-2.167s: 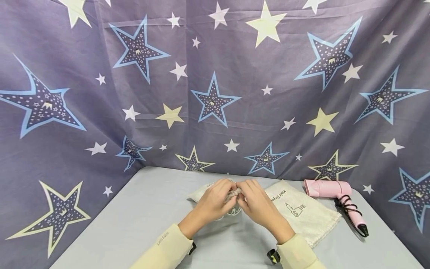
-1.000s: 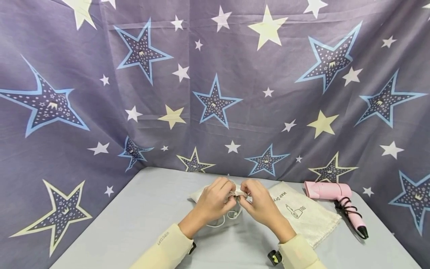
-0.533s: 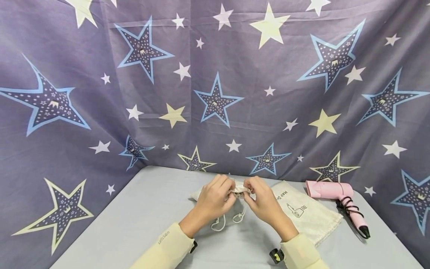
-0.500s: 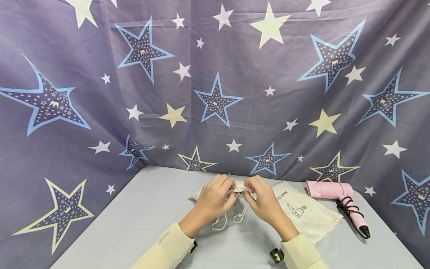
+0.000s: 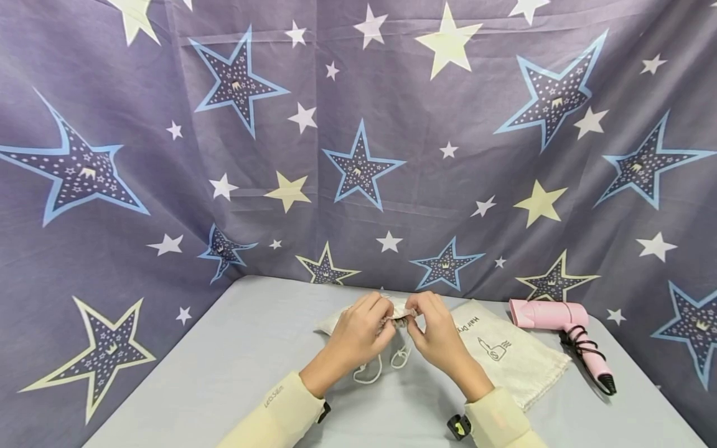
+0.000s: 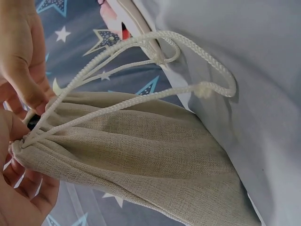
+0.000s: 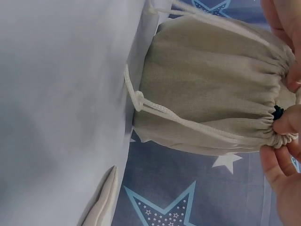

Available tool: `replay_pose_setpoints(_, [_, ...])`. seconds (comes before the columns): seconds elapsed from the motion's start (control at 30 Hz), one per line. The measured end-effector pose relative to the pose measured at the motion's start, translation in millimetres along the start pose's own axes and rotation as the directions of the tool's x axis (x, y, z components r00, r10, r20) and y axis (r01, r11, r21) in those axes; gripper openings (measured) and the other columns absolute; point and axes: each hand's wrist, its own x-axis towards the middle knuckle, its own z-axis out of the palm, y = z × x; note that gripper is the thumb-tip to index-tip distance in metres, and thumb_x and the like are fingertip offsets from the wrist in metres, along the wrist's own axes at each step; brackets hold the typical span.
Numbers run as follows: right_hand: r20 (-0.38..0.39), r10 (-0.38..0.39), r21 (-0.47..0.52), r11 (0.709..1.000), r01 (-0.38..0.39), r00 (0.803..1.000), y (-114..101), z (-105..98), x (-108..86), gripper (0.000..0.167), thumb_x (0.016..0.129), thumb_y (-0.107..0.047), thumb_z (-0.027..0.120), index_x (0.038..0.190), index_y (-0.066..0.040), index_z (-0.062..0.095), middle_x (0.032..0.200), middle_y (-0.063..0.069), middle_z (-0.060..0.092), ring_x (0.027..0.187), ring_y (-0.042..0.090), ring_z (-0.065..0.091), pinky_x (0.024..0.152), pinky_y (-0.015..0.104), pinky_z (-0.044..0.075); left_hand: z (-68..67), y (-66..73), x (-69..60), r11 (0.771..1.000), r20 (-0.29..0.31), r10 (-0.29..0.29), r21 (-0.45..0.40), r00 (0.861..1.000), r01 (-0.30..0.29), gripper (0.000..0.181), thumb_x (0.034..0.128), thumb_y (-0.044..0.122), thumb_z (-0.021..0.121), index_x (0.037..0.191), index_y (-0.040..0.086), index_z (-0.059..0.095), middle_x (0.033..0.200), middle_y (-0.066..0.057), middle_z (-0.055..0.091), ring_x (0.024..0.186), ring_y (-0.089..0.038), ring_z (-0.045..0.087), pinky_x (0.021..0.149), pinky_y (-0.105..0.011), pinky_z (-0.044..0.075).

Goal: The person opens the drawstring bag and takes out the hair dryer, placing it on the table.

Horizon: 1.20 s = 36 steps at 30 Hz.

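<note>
A beige cloth drawstring bag [image 5: 327, 323] stands at the table's middle, with both hands at its gathered mouth. My left hand [image 5: 358, 330] pinches the left side of the rim, while my right hand [image 5: 435, 333] pinches the right side. The mouth is slightly parted between them. In the left wrist view the bag [image 6: 141, 146] looks full, and white cords [image 6: 117, 107] with knotted ends hang from its neck. Something black [image 7: 278, 112] shows inside the opening in the right wrist view; its kind is hidden.
A second bag [image 5: 521, 361], printed "Hair Dryer" with a drawing, lies flat to the right. Beyond it is a pink hair dryer [image 5: 551, 315], its black cord wound round the handle. A star-patterned curtain [image 5: 358, 93] borders the grey table [image 5: 252, 336].
The hands have moved a little apart, from meeting at the bunched bag mouth to holding it spread. The white cords now hang loose below. The hair dryer and flat bag stay put.
</note>
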Motion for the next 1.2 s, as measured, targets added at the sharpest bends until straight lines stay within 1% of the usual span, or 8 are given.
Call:
replay_pose_setpoints(0.07, [0.009, 0.002, 0.014, 1.000, -0.002, 1.000, 0, 1, -0.2, 0.032, 0.075, 0.014, 0.067, 0.097, -0.008, 0.058, 0.091, 0.001, 0.056, 0.084, 0.015, 0.052, 0.075, 0.030, 0.045, -0.1, 0.3, -0.2, 1.000, -0.002, 0.000, 0.000, 1.000, 0.000, 0.021, 0.0750, 0.006, 0.067, 0.087, 0.017, 0.055, 0.082, 0.008, 0.047, 0.068, -0.008, 0.043, 0.052, -0.023, 0.037])
replay_pose_setpoints(0.2, [0.019, -0.023, 0.044, 0.999, 0.022, 1.000, 1, 1, -0.1, 0.034, 0.072, 0.013, 0.064, 0.096, -0.010, 0.057, 0.088, 0.001, 0.055, 0.081, 0.015, 0.049, 0.074, 0.029, 0.042, -0.2, 0.0, -1.2, 1.000, -0.003, 0.001, 0.004, 1.000, -0.001, 0.020, 0.0745, 0.006, 0.066, 0.087, 0.018, 0.055, 0.081, 0.008, 0.047, 0.068, -0.008, 0.043, 0.051, -0.023, 0.037])
replay_pose_setpoints(0.37, [0.042, -0.047, 0.067, 0.997, 0.044, 0.998, 3, -1, -0.1, 0.034, 0.072, 0.011, 0.065, 0.097, -0.011, 0.058, 0.086, -0.001, 0.053, 0.081, 0.014, 0.047, 0.072, 0.027, 0.041, -0.7, -1.1, -1.8, 1.000, -0.003, 0.016, 0.012, 1.000, -0.016, 0.018, 0.0752, 0.008, 0.066, 0.086, 0.017, 0.056, 0.081, 0.008, 0.047, 0.067, -0.008, 0.043, 0.050, -0.023, 0.037])
replay_pose_setpoints(0.53, [0.031, -0.053, 0.069, 0.996, 0.051, 0.998, 5, -6, 1.0, 0.032, 0.073, 0.010, 0.066, 0.096, -0.012, 0.061, 0.087, 0.000, 0.054, 0.079, 0.015, 0.048, 0.070, 0.026, 0.041, -2.0, -3.8, 0.1, 0.999, -0.008, 0.050, 0.009, 0.999, -0.050, 0.015, 0.0770, 0.009, 0.065, 0.087, 0.016, 0.057, 0.081, 0.007, 0.048, 0.067, -0.007, 0.044, 0.050, -0.023, 0.038])
replay_pose_setpoints(0.7, [0.012, -0.038, 0.081, 0.996, 0.037, 0.999, 7, -8, 2.0, 0.029, 0.075, 0.009, 0.066, 0.094, -0.011, 0.061, 0.087, 0.000, 0.056, 0.078, 0.016, 0.050, 0.069, 0.026, 0.045, -4.1, -6.9, 2.0, 0.999, -0.021, 0.053, 0.005, 0.998, -0.053, 0.014, 0.0772, 0.009, 0.063, 0.087, 0.016, 0.056, 0.080, 0.007, 0.047, 0.065, -0.008, 0.042, 0.048, -0.024, 0.038])
replay_pose_setpoints(0.87, [0.001, -0.035, 0.083, 0.996, 0.035, 0.999, 8, -9, 2.1, 0.025, 0.078, 0.008, 0.066, 0.094, -0.011, 0.061, 0.088, 0.003, 0.058, 0.078, 0.017, 0.053, 0.068, 0.030, 0.050, -4.3, -6.9, 3.6, 0.998, -0.009, 0.059, 0.008, 0.998, -0.059, 0.015, 0.0774, 0.007, 0.065, 0.088, 0.015, 0.058, 0.080, 0.006, 0.047, 0.066, -0.008, 0.042, 0.050, -0.023, 0.039])
replay_pose_setpoints(0.93, [0.002, -0.033, 0.086, 0.996, 0.033, 0.999, 8, -9, 2.0, 0.025, 0.079, 0.008, 0.066, 0.094, -0.011, 0.061, 0.088, 0.005, 0.059, 0.078, 0.018, 0.053, 0.067, 0.030, 0.050, -4.5, -6.7, 3.9, 0.998, -0.003, 0.056, 0.011, 0.998, -0.056, 0.016, 0.0770, 0.006, 0.066, 0.088, 0.015, 0.059, 0.080, 0.006, 0.048, 0.067, -0.008, 0.043, 0.051, -0.023, 0.039])
replay_pose_setpoints(1.2, [0.011, -0.038, 0.085, 0.996, 0.037, 0.999, 10, -10, 0.7, 0.027, 0.077, 0.010, 0.065, 0.092, -0.012, 0.063, 0.092, -0.001, 0.058, 0.080, 0.018, 0.051, 0.071, 0.025, 0.041, -6.5, -6.1, 3.7, 1.000, 0.044, 0.026, 0.006, 0.999, -0.026, 0.018, 0.0748, 0.007, 0.065, 0.088, 0.016, 0.058, 0.083, 0.006, 0.049, 0.071, -0.009, 0.045, 0.052, -0.024, 0.039])
